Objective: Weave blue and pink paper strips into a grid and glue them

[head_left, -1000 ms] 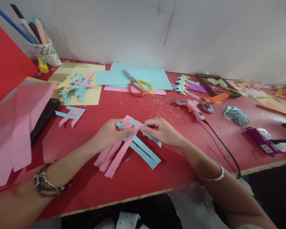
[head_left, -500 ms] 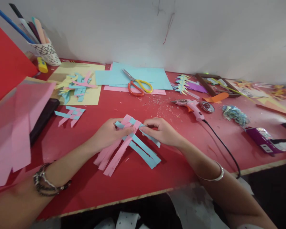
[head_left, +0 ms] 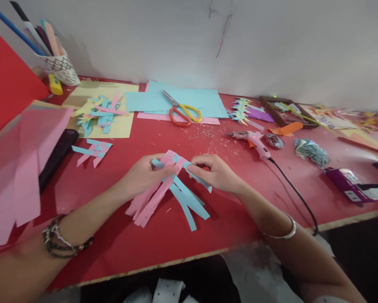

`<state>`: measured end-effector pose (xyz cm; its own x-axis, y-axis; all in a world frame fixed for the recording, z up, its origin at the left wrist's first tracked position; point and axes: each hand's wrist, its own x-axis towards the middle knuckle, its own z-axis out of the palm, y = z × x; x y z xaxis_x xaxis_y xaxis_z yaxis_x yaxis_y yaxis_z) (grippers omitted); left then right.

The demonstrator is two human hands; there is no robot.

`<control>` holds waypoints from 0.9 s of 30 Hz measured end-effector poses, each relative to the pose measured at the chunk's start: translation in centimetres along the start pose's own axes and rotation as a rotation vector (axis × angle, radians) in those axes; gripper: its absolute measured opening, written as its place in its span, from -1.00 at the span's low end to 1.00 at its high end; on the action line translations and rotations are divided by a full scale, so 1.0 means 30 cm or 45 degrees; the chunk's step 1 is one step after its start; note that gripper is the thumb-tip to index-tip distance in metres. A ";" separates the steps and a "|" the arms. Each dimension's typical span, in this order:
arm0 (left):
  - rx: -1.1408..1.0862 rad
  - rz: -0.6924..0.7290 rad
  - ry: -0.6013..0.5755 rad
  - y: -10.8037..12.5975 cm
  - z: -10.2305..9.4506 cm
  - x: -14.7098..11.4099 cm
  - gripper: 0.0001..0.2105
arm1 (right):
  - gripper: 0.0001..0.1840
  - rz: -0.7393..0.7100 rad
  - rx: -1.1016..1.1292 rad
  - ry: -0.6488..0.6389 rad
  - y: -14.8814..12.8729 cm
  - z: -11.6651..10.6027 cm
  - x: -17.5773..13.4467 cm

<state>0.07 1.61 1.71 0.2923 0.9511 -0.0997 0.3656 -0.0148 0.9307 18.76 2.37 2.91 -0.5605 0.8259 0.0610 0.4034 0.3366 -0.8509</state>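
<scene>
Between my hands, above the red table (head_left: 113,248), is a bundle of interlaced pink paper strips (head_left: 154,204) and blue paper strips (head_left: 189,200). My left hand (head_left: 147,174) is closed on the crossing, its thumb pressed flat over the pink strips. With thumb and fingers my right hand (head_left: 212,170) pinches a blue strip (head_left: 204,184) at the right side of the weave. The loose pink ends hang toward the lower left, the loose blue ends toward the lower right. Fingers hide part of the crossing. A smaller woven pink and blue piece (head_left: 96,150) lies left of my left hand.
Scissors (head_left: 185,113) rest on blue sheets (head_left: 208,101) at the back. A pink glue gun (head_left: 252,141) with a black cord lies to the right, near a purple power strip (head_left: 347,185). Cut strips (head_left: 102,111) lie on yellow paper; a pen cup (head_left: 62,69) stands back left.
The loose blue ends have spread apart, one swinging down and left. The pink ends have drawn a little closer together. Both hands keep their hold almost in place.
</scene>
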 end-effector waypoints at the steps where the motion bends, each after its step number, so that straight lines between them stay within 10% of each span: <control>1: -0.008 -0.005 0.002 0.000 -0.001 0.000 -0.76 | -0.72 -0.002 0.003 -0.002 0.000 0.000 0.000; 21: 0.060 0.012 -0.005 -0.005 -0.007 0.005 -0.74 | -0.74 0.057 0.041 -0.046 0.008 -0.007 -0.001; 27: 0.037 -0.038 0.017 -0.011 -0.010 0.005 -0.71 | -0.94 -0.172 -0.560 0.640 0.000 0.022 -0.015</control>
<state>-0.29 1.84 1.50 0.2691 0.9553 -0.1225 0.3994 0.0050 0.9168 18.54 1.69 2.54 -0.2653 0.8378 0.4771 0.6699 0.5161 -0.5338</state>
